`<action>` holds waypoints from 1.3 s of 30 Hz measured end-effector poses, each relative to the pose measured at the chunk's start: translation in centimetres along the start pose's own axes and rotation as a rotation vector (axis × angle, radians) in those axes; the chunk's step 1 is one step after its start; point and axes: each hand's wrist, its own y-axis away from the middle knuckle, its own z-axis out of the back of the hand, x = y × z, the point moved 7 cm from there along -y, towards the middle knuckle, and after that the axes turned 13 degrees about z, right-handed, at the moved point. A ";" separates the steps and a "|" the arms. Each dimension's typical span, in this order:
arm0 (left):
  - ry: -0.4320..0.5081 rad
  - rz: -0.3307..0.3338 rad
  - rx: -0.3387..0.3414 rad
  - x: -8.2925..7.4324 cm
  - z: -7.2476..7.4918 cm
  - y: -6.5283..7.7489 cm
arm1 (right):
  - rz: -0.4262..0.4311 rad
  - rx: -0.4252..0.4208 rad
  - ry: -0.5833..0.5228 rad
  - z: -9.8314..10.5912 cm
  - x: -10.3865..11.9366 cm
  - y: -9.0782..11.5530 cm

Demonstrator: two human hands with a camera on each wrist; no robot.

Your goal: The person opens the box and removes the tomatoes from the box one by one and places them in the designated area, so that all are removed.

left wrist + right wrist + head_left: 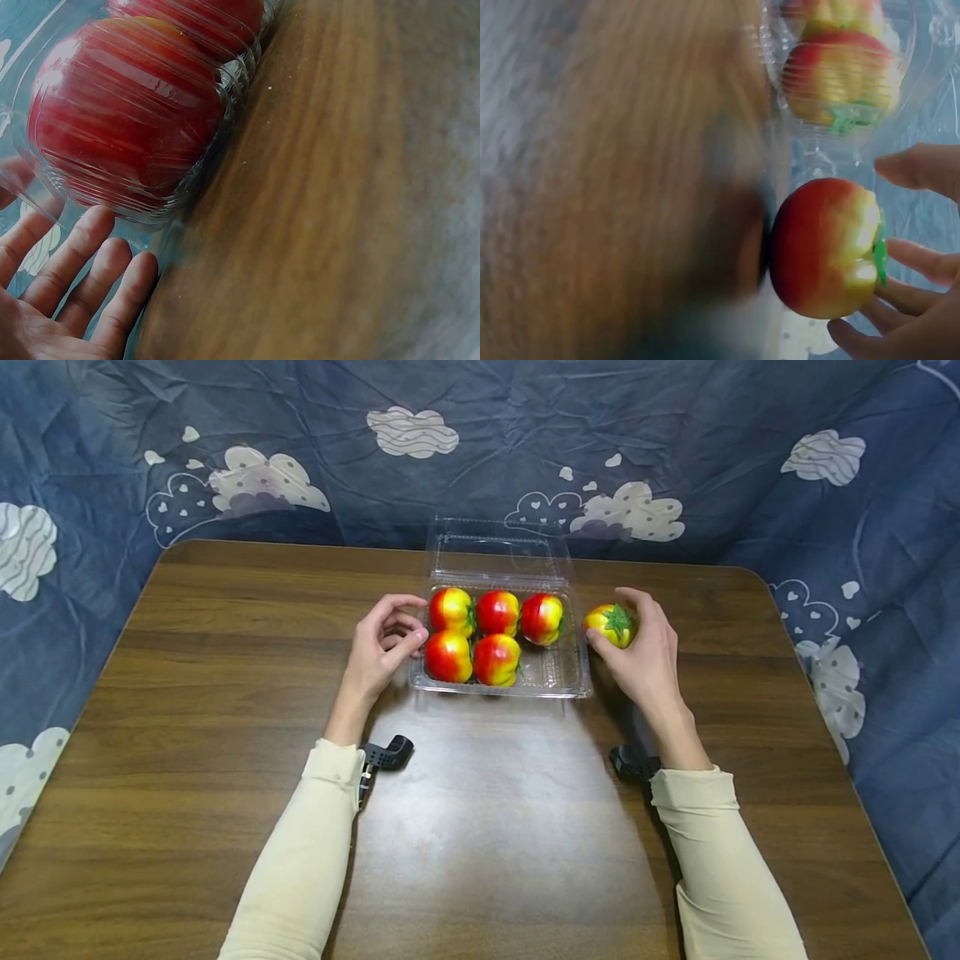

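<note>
A clear plastic clamshell box (551, 677) holds several glossy red-and-yellow fruits (497, 659), lobed and with green leafy caps. At its left wall is my left hand (378, 643), fingers loosely bent; in the left wrist view the fingertips (96, 221) are at the box's side, and contact is hard to tell. Right of the box, another such fruit (825, 247) has its green star-shaped cap facing my right hand (645, 652). Thumb and fingers are spread around this fruit, and in the right wrist view the thumb (911, 166) is apart from it.
The box's hinged lid (498, 556) is raised toward the back edge of the wooden table (225, 693). Behind the table hangs a blue cloth (480, 468) printed with clouds. The front-right compartment area of the box has no fruit.
</note>
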 end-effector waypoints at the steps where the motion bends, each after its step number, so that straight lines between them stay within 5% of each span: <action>1: -0.001 0.000 0.000 0.0 0.0 0.0 | 0.008 -0.016 0.000 0.1 0.2 0.0; 13: 0.007 0.004 0.004 0.1 -0.1 -0.1 | 0.069 -0.097 -0.009 0.5 1.5 0.0; 29: 0.006 0.006 -0.007 0.0 0.1 0.0 | 0.277 -0.012 -0.018 -1.2 4.8 -0.2; 39: 0.010 0.005 -0.005 0.0 0.0 0.0 | 0.350 0.119 -0.026 -2.9 5.5 0.2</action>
